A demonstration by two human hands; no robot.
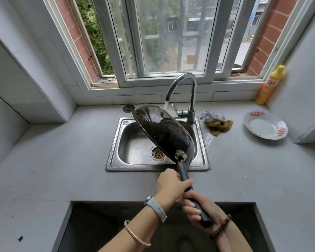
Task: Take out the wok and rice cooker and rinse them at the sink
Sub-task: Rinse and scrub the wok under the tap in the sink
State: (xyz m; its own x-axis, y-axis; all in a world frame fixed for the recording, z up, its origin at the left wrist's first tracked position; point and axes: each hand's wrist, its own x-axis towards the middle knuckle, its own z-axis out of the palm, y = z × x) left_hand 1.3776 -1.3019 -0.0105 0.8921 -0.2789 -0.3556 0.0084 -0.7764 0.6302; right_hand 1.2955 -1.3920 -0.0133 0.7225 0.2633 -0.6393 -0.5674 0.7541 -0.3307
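A black wok (164,131) is tilted on its side over the steel sink (115,157), its dark outer face turned toward me. Water runs from the chrome faucet (191,91) onto the wok's far rim. My left hand (171,184) grips the upper part of the long black handle (185,177). My right hand (198,210) grips the handle's lower end. No rice cooker is in view.
A rag and a steel scourer (216,122) lie right of the faucet. A white plate (265,127) sits at the far right, with a yellow detergent bottle (269,86) on the sill corner. A sink strainer (129,108) lies behind the basin. A dark opening (116,224) lies below the counter edge.
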